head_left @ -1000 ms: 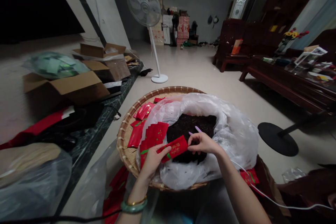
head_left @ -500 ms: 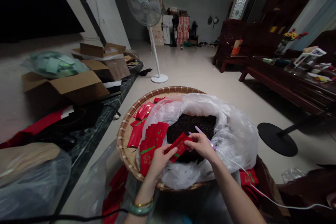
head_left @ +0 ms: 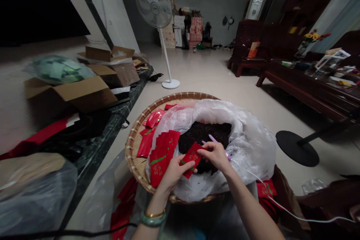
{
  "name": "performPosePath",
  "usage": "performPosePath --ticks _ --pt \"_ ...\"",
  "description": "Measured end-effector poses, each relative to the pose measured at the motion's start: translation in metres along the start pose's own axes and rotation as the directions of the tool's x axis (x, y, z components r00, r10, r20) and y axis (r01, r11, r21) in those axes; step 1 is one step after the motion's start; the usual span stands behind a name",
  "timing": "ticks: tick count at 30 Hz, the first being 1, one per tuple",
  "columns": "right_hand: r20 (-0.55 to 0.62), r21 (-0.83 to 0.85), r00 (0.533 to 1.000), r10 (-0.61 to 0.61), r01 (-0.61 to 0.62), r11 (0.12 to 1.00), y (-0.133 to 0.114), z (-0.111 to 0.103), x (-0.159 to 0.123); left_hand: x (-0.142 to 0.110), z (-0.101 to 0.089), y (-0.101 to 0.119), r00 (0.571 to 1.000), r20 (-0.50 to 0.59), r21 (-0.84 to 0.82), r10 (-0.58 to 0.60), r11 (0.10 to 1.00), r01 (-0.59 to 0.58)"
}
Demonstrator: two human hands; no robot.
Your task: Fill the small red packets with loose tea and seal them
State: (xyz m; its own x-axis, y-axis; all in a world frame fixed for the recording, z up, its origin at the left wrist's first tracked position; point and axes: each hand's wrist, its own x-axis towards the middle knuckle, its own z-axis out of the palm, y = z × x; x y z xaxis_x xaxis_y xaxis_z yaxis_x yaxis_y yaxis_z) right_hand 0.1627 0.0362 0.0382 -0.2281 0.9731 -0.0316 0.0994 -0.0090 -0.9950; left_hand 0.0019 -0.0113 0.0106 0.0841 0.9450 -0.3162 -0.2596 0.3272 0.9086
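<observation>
Over the open plastic bag, near the tray's centre: red envelope pinched between both hands

Above a heap of dark crumbly material (head_left: 205,135), inside a clear plastic bag (head_left: 253,146) spread over a round woven bamboo tray (head_left: 132,150): one red envelope (head_left: 192,159), tilted, gold lettering on its face. Left hand (head_left: 176,174) at the lower end, thumb and fingers closed in a narrow pinch. Right hand (head_left: 215,155) at the upper corner, fingertips equally narrow on the paper, a slim lilac stick (head_left: 213,138) projecting from the grip toward the far side. State of the envelope's mouth: cannot tell from this view.

Risks, as judged: crumbs on the bag folds or tray if the envelope tips or the lilac stick jerks; a tug from the white cable (head_left: 281,204) trailing toward the near right, should it snag; slippage of the red envelope stack (head_left: 161,157), lying on the bag just left of the hands, if nudged by the left wrist; a catch on the bag or tray rim from the jade bangle (head_left: 152,222).

Edges: near rim of the tray directly below both forearms, little margin there. Left side tight, with loose red envelopes (head_left: 153,119) on the tray and a dark marble counter (head_left: 95,153) beyond. Most open room on the far side and to the right, across bare floor up to a round black stand base (head_left: 296,149).
</observation>
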Motion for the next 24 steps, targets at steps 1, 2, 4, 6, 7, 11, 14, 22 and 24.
performPosePath --ticks 1,2,4,6,7,11,14,22,24 --pt "-0.013 0.0 1.0 -0.017 0.017 1.0 -0.001 0.0 0.0 0.0 0.0 0.0 1.0 0.005 0.02 -0.02 1.0 0.02" --pt "-0.019 -0.001 0.999 -0.036 0.036 0.999 -0.001 0.0 0.0 0.0 0.0 -0.001 1.0 -0.004 0.029 -0.024 0.999 0.024" --pt "-0.031 -0.011 0.996 -0.083 0.083 0.997 -0.003 0.0 -0.001 0.001 0.0 -0.002 0.999 -0.033 0.016 -0.001 1.0 0.002" --pt "-0.054 -0.042 0.987 -0.149 0.147 0.988 -0.005 0.0 -0.003 0.003 0.0 -0.004 0.999 -0.047 -0.008 0.017 1.0 -0.017" --pt "-0.072 -0.066 0.98 -0.187 0.183 0.981 -0.006 -0.001 -0.004 0.003 0.0 -0.005 0.999 -0.046 -0.015 0.023 1.0 -0.024" --pt "-0.075 -0.265 0.906 -0.417 0.385 0.884 -0.019 -0.002 -0.016 0.005 0.0 -0.006 0.997 0.014 -0.036 0.077 0.996 -0.077" --pt "0.09 -0.364 0.822 -0.563 0.553 0.749 -0.03 -0.001 -0.023 0.005 -0.001 -0.005 0.989 0.057 -0.013 0.14 0.99 -0.139" --pt "0.037 -0.356 0.86 -0.51 0.488 0.797 -0.02 0.004 -0.02 0.006 -0.003 -0.01 0.994 0.02 -0.06 0.111 0.992 -0.109" --pt "0.01 -0.334 0.909 -0.418 0.397 0.855 -0.014 0.004 -0.017 0.006 -0.002 -0.01 0.996 0.024 -0.074 0.085 0.994 -0.083"
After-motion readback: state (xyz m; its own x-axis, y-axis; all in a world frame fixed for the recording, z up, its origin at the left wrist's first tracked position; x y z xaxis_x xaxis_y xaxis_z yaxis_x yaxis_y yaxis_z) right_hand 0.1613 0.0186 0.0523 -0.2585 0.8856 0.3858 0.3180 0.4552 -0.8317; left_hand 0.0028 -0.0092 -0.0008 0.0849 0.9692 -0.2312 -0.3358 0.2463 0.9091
